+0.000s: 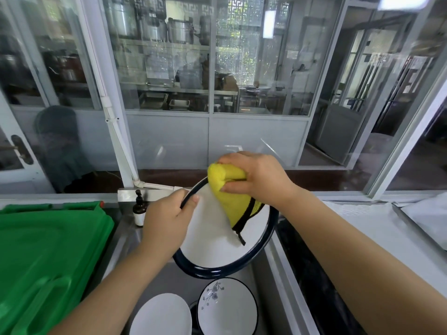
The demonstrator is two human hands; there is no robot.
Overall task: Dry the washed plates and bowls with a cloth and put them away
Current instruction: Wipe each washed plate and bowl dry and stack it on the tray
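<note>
The left hand [167,221] grips the far-left rim of a round white plate with a dark blue rim [217,247], tilted above the steel sink [266,267]; the right hand [260,178] clutches a bunched yellow cloth [232,189] against its face. Drying looks underway (nothing visibly put away): a plain white plate [162,315] and a blossom-painted bowl [227,308] wait nearer.

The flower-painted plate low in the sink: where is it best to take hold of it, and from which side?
Probably by the top rim of the flower-painted plate, coming from above. It seems to stand tilted in the sink beside a white plate, so that edge looks free. Both hands are busy now.
</note>
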